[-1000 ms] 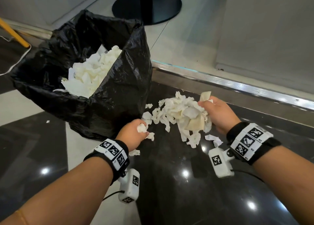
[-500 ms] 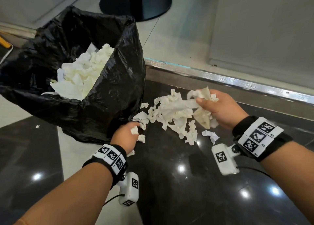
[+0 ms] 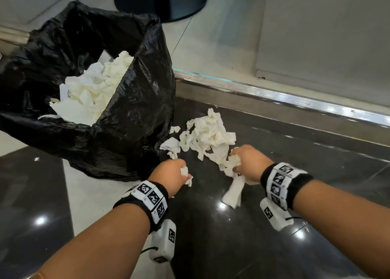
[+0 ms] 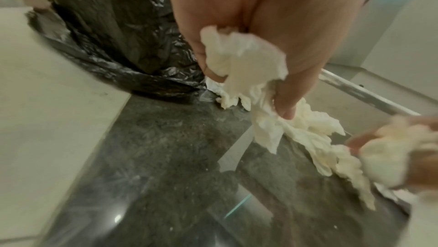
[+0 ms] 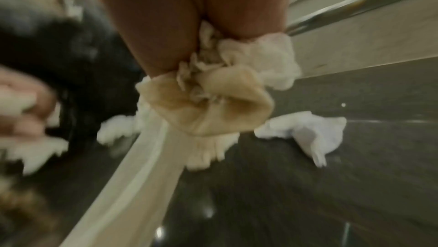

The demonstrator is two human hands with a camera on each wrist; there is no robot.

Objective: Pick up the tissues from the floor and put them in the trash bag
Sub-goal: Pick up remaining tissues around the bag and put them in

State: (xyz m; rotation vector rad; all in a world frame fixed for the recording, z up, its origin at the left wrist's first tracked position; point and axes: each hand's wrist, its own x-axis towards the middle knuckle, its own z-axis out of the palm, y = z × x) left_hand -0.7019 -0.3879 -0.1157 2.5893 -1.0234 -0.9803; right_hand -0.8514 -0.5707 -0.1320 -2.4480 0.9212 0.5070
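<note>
Though the trash bag [image 3: 130,118] on the left already holds a good heap of tissues [image 3: 95,93], a loose pile [image 3: 207,134] lies on the dark floor [image 3: 232,247] beside it. The left hand [image 3: 169,176] is curled round a small wad; the right hand [image 3: 250,162] clenches a bigger bunch with a trailing strip.

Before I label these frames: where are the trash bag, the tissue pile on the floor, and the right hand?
trash bag [image 3: 135,118]: head view, front wall.
tissue pile [image 3: 209,133]: head view, middle of the heap.
right hand [image 3: 249,160]: head view, back of the hand.
</note>
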